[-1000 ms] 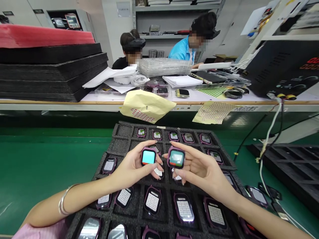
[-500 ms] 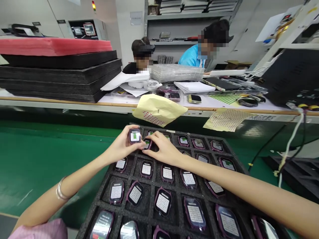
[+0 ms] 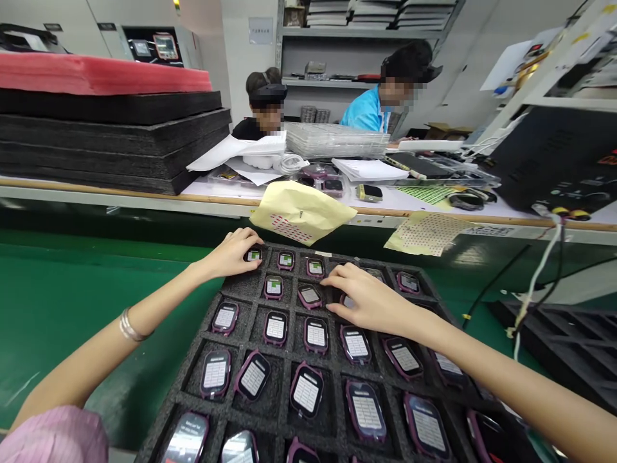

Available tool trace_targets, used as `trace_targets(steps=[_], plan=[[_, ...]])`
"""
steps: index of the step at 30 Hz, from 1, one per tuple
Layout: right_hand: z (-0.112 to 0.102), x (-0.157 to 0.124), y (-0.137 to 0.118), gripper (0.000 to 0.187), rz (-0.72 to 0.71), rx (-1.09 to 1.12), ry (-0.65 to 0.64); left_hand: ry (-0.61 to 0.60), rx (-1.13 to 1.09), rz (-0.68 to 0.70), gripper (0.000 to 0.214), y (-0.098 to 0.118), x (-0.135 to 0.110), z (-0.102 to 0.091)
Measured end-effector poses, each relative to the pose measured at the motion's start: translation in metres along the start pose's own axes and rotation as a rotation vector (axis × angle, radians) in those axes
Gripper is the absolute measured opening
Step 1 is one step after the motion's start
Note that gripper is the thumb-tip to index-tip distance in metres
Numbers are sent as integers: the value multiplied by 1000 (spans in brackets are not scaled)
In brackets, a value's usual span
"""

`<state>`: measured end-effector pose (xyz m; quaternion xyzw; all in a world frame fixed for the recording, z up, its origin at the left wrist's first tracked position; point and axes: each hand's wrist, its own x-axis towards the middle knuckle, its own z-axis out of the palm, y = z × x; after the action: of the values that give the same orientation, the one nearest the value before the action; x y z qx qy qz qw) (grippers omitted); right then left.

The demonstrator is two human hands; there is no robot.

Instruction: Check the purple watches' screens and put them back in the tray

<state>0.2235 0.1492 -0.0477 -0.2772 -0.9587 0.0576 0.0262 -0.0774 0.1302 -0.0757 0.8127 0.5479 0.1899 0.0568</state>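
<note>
A black foam tray (image 3: 250,302) holds rows of purple-framed smartwatch bodies without straps, most with lit screens showing white grids. At its far left corner my left hand (image 3: 232,252) grips a smartwatch (image 3: 253,255) by its edges, thumb on the near side and fingers on the far side. My right hand (image 3: 369,296) hovers over the second row from the back, thumb and fingertips apart. Just left of those fingertips lies a dark-screened smartwatch (image 3: 310,295), tilted in its compartment. Another watch is partly hidden under the right hand. A smartwatch with a green patch on screen (image 3: 274,287) sits between my hands.
Beyond the tray runs a bench (image 3: 212,200) with stacked black foam (image 3: 164,145), pink foam (image 3: 144,74), papers and clear plastic trays (image 3: 337,138). Yellow sheets (image 3: 303,212) hang over its edge. Cables (image 3: 535,276) dangle at right. Two people sit behind the bench.
My left hand has lowered its watch from above the tray into the far left corner compartment. My right hand has moved right, away from the watch it was touching. The view has shifted slightly.
</note>
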Motion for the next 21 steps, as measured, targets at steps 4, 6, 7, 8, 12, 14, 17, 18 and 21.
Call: trace_targets(steps=[4, 6, 7, 8, 12, 14, 17, 18, 21], plan=[[1, -16, 9, 30, 59, -67, -41, -93, 75, 137, 32, 60, 2, 0], [0, -21, 10, 26, 108, -97, -36, -149, 115, 172, 33, 88, 5, 9], [0, -24, 10, 25, 131, -108, -36, -173, 136, 174, 34, 98, 7, 14], [0, -26, 10, 24, 151, -112, -37, -196, 154, 170, 34, 106, 9, 19], [6, -30, 10, 28, 197, -91, -20, -272, 171, 133, 35, 113, 19, 30], [11, -30, 11, 28, 201, -51, 2, -296, 151, 117, 37, 109, 24, 31], [16, -29, 15, 31, 202, 38, 40, -311, 92, 96, 45, 101, 29, 33], [16, -29, 16, 36, 203, 61, 54, -312, 64, 90, 46, 99, 30, 34], [8, -35, 17, 47, 215, 260, 170, -290, -53, 66, 47, 92, 29, 38]])
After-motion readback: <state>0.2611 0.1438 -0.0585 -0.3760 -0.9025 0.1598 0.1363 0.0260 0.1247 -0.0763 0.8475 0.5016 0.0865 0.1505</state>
